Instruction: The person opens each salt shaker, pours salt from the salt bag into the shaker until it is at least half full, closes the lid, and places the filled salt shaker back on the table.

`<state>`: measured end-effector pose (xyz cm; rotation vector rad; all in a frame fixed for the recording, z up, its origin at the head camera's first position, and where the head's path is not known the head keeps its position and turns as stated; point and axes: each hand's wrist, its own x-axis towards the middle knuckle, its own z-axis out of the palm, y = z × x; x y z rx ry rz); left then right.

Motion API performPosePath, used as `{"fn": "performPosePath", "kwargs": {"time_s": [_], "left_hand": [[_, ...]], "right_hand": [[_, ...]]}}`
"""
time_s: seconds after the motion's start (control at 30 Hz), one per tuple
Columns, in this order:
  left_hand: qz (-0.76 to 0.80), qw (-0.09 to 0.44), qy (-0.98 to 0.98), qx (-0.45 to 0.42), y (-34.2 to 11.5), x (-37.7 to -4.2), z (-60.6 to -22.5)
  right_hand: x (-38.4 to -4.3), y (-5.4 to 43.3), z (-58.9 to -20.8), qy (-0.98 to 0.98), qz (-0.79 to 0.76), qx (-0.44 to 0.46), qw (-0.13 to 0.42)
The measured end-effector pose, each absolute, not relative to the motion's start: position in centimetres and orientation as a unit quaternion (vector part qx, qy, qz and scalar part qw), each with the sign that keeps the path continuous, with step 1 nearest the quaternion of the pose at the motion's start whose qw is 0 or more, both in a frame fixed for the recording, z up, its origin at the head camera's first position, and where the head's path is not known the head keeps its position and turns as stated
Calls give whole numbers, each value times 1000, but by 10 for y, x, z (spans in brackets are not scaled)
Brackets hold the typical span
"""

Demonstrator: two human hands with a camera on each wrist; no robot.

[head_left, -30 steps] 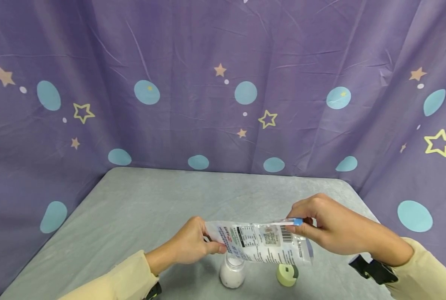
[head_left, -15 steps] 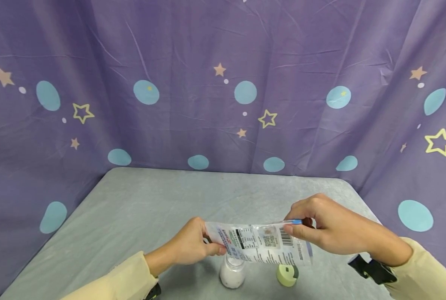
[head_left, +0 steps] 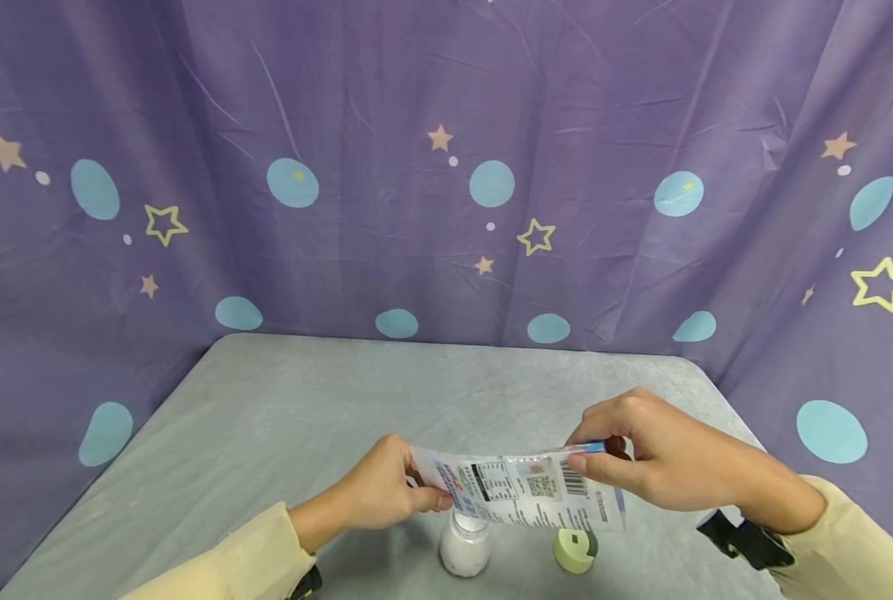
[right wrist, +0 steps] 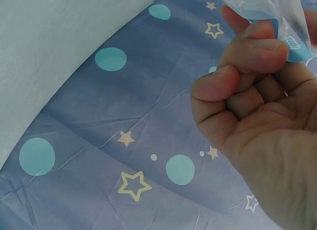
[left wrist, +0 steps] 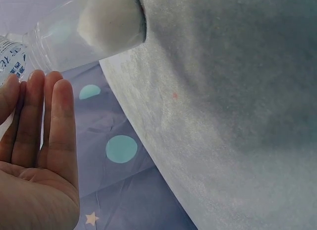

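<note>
A white printed plastic bag point(head_left: 506, 492) with a barcode and a QR code is stretched sideways between both hands. My left hand point(head_left: 375, 490) pinches its left end, just above the mouth of a clear jar point(head_left: 465, 552). White stuff, perhaps powder, fills part of the jar point(left wrist: 94, 29) in the left wrist view; the bag's end is beside its rim. At the bag's right end, my right hand point(head_left: 645, 454) pinches the blue-marked upper edge between thumb and fingers. The bag's right end point(right wrist: 292, 17) also shows in the right wrist view. The bag's contents are hidden.
A light green round lid point(head_left: 575, 552) lies on the table right of the jar, partly under the bag's lower edge from this view. The grey-covered table point(head_left: 326, 400) reaches back to a purple curtain point(head_left: 386, 167) with stars and blue dots.
The upper edge of the bag's right part has dipped slightly, and my right fingertips have shifted a little left. My left hand, the jar and the lid stay in place.
</note>
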<state>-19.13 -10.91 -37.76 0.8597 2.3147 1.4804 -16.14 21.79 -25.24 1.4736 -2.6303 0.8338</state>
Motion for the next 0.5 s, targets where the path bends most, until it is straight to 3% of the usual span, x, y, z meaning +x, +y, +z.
{"fn": "performPosePath", "kwargs": {"time_s": [0.5], "left_hand": [[530, 140, 788, 279, -110, -192, -378]], "right_hand": [[-163, 219, -253, -831, 278, 482, 1]]}}
